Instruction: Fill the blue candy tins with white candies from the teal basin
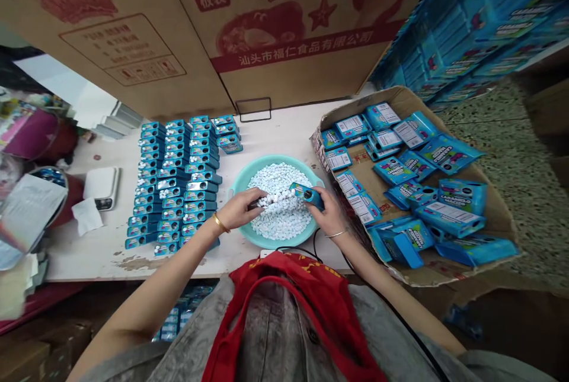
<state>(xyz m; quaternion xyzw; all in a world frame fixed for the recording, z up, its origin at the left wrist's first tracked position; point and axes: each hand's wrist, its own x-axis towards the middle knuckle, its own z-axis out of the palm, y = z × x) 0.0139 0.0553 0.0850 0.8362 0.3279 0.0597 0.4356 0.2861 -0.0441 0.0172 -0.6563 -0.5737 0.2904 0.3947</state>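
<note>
A pale teal basin (pixel 234 183) full of small white candies (pixel 284 225) sits in front of me on the table. My left hand (pixel 242 207) is closed on a scoop, mostly hidden by my fingers and a heap of white candies. The heap reaches toward the end of a small blue candy box (pixel 306 193). My right hand (pixel 328 213) grips that box, tilted over the basin's right side, with a dark round hole showing. Rows of blue candy boxes (pixel 202 195) stand left of the basin, several with white candies at their holes.
A cut-down cardboard carton (pixel 317 142) at the right holds loose blue boxes. Large printed cartons (pixel 284 83) form a wall behind the table. A white scale (pixel 101 186) and a red bucket (pixel 73 201) are at the left. A black cable (pixel 382 296) crosses my right forearm.
</note>
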